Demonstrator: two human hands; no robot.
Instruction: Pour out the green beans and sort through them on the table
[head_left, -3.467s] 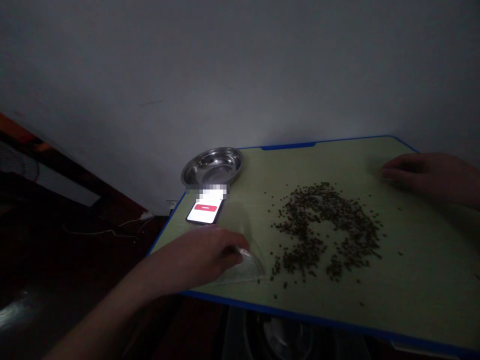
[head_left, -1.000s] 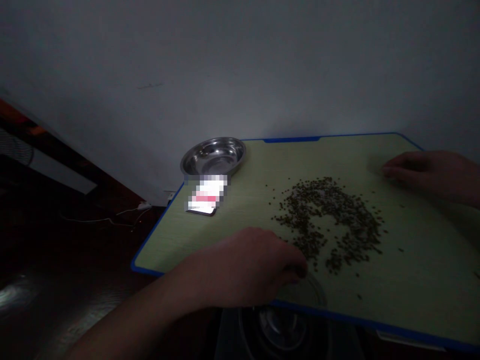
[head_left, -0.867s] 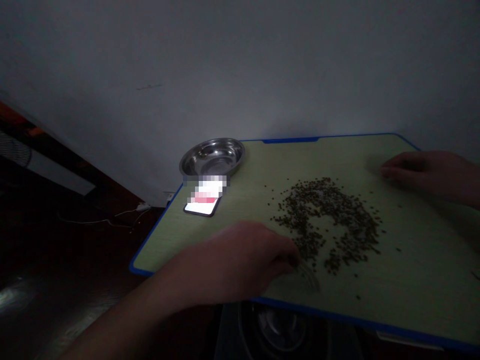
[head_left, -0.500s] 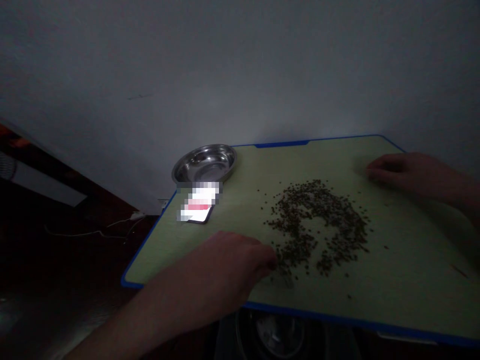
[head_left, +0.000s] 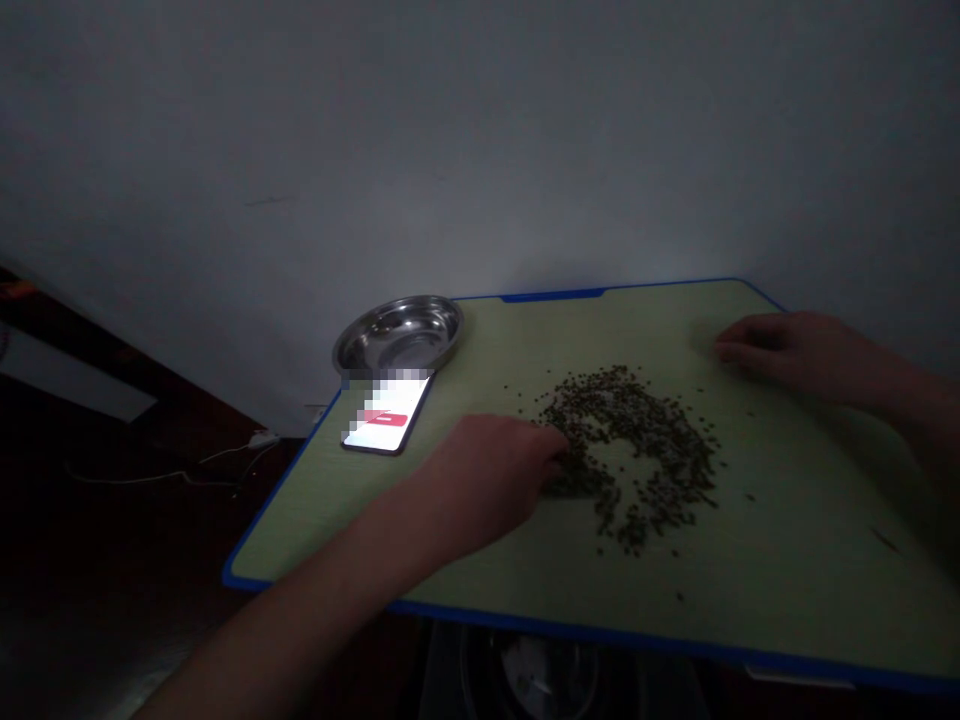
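Note:
A loose heap of small dark brown and reddish grains, like peppercorns [head_left: 679, 460], is spread in a rough ring on the pale green board [head_left: 465, 560]. My left hand [head_left: 499, 475] is low at the heap's left side, its fingers curled together and touching the grains there. Whatever those fingers hold, if anything, is hidden. Over to the right, my right hand [head_left: 787, 345] rests near the board's right edge, apart from the heap. Its fingers are bent and pressed together, and their inner side is out of sight.
A shiny steel bowl [head_left: 405, 340] stands at the board's back left corner. In front of it lies a phone [head_left: 382, 430] with its screen lit. Behind the board rises a grey wall [head_left: 480, 140]. White cables [head_left: 225, 455] run at the left, below board height.
My left hand has moved away from me along the heap's left side, and grains there have shifted with it. My right hand stays in place; the view has shifted slightly.

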